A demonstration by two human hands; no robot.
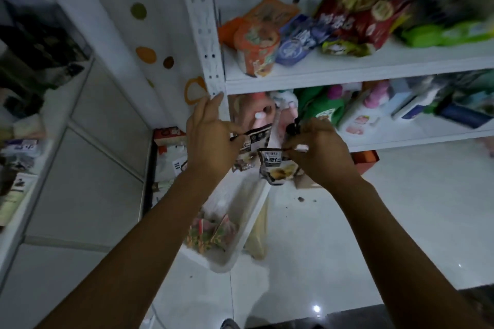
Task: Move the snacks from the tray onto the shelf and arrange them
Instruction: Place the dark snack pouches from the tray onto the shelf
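Note:
My left hand [211,133] pinches the top of a dark snack packet [254,141] with white lettering. My right hand [320,149] grips a second dark packet [276,167] by its upper edge. Both packets hang in front of the lower shelf level. Below them, on the floor, stands a white tray [240,230] with several colourful snack packets [211,232] inside. The white shelf [347,72] above carries an orange noodle cup [256,48], a blue bag [296,40], a red bag [366,21] and green packs [449,33].
The lower shelf board [417,139] holds bottles, a green pouch [320,104] and pink containers. The perforated shelf post [205,29] rises just left of my left hand. A red-and-white box [169,136] stands behind the tray. A cabinet with papers lines the left side. The floor is glossy white tile.

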